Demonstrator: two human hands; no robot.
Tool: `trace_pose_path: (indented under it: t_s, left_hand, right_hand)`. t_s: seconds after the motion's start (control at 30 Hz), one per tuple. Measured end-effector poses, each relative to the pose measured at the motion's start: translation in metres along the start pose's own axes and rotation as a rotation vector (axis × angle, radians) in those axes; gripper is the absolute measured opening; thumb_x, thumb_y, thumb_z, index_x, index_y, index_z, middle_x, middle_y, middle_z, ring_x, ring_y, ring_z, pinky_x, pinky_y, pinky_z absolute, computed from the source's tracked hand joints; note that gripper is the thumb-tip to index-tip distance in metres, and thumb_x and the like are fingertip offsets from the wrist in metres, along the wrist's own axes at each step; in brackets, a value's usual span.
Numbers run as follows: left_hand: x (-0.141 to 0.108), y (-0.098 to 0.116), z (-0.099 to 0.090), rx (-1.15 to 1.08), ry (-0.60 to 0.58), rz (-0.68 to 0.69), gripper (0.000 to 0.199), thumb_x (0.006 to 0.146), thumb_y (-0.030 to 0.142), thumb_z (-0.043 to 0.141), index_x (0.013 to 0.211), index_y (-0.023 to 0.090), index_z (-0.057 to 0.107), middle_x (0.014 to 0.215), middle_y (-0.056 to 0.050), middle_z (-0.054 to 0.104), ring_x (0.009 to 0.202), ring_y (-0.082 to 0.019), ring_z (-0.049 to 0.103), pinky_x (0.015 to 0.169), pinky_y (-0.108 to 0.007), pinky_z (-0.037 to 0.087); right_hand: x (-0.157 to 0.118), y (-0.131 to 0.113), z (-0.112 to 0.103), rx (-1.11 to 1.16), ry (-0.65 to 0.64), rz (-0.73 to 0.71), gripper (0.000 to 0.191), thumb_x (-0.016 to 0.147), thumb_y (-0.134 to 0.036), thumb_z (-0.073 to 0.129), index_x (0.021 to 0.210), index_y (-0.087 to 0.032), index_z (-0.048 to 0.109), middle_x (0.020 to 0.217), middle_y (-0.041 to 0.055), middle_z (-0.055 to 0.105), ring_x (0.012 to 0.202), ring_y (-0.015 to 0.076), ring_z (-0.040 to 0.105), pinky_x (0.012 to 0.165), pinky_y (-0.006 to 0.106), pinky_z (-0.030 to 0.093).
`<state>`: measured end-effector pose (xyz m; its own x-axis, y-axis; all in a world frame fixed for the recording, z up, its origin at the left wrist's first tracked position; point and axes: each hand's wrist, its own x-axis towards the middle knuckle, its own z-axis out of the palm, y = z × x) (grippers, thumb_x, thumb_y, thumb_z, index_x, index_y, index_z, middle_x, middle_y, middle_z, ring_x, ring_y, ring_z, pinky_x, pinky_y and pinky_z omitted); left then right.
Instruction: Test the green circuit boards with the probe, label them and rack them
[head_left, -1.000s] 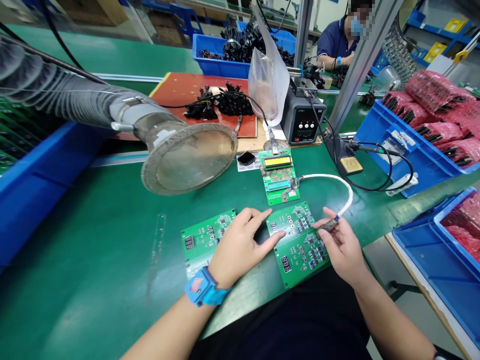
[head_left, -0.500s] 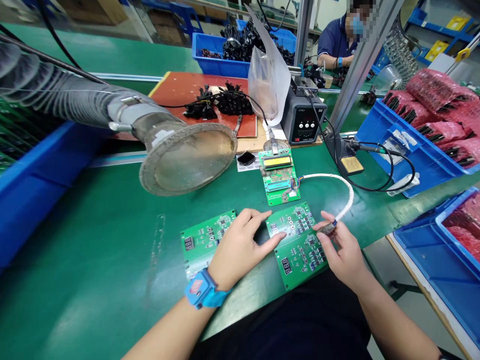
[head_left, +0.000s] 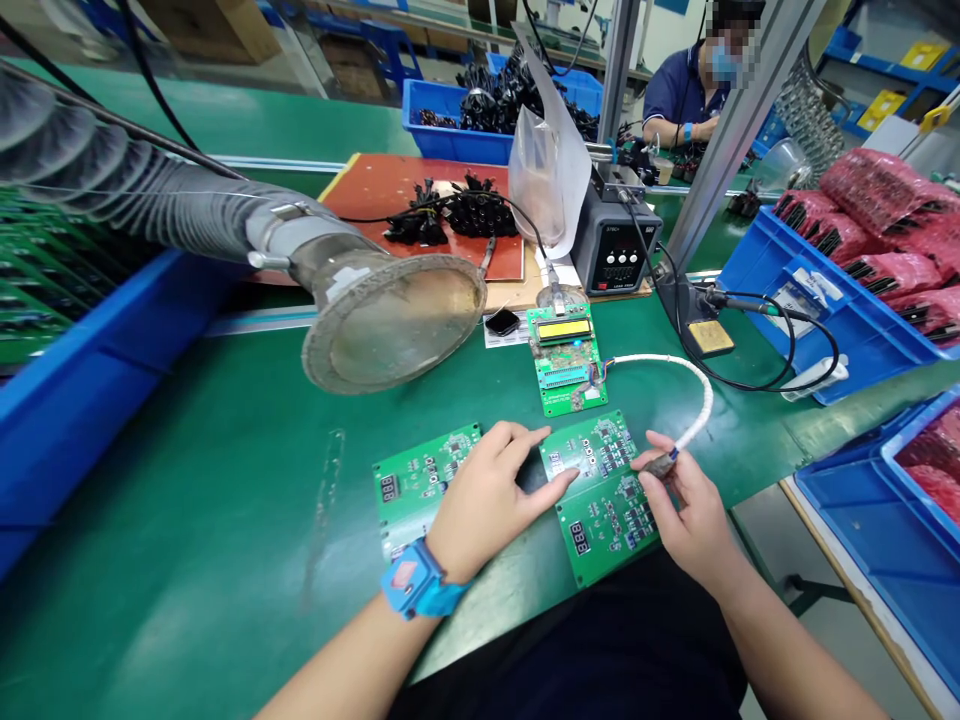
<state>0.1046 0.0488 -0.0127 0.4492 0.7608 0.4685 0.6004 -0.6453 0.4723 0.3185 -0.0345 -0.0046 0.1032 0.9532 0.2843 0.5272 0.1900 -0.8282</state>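
Note:
A green double circuit board panel (head_left: pixel 604 535) lies on the green bench in front of me. My left hand (head_left: pixel 491 492), with a blue wrist strap (head_left: pixel 421 580), rests at its left edge, thumb and index finger stretched apart on the board. Between the fingers of my right hand (head_left: pixel 684 510) is a dark-wrapped probe (head_left: pixel 659 465), its tip at the panel's right edge. A white-sleeved cable (head_left: pixel 694 375) links the probe to a small tester board (head_left: pixel 568 402) with a yellow display (head_left: pixel 564 330). Partly under my left hand lies another circuit board panel (head_left: pixel 411 505).
A fume extraction hood (head_left: pixel 394 320) hangs at left above the bench. Behind are a soldering station (head_left: pixel 619 245), an iron stand with sponge (head_left: pixel 709 337) and black cable bundles (head_left: pixel 476 208). Blue bins (head_left: pixel 840 325) with pink-wrapped packs stand at right. A co-worker (head_left: pixel 679 95) sits beyond.
The view has shifted slightly, so everything sits a little lower and to the right. A blue light now shows on the tester board. Both hands keep nearly the same places on the panel.

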Motion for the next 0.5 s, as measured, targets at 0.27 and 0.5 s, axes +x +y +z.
trace_pose_path:
  t_s: [0.27, 0.5]
  left_hand:
    - [-0.0005, -0.0008, 0.0006, 0.010, 0.000, 0.007, 0.045, 0.086, 0.046, 0.061, 0.117, 0.013, 0.058, 0.093, -0.008, 0.057, 0.083, -0.022, 0.060, 0.074, -0.039, 0.054]
    - [0.0002, 0.0002, -0.0015, 0.012, -0.011, 0.024, 0.043, 0.085, 0.045, 0.062, 0.113, 0.012, 0.060, 0.094, -0.009, 0.057, 0.085, -0.023, 0.059, 0.075, -0.040, 0.053]
  right_hand:
    - [-0.0034, 0.0041, 0.0006, 0.031, 0.004, 0.007, 0.034, 0.094, -0.020, 0.047, 0.128, -0.020, 0.046, 0.101, 0.0072, 0.067, 0.090, 0.0166, 0.065, 0.075, 0.025, 0.053]
    - [-0.0052, 0.0078, 0.0023, 0.024, 0.020, 0.026, 0.033, 0.094, -0.021, 0.048, 0.127, -0.020, 0.047, 0.101, 0.0077, 0.067, 0.091, 0.0176, 0.065, 0.076, 0.028, 0.053]
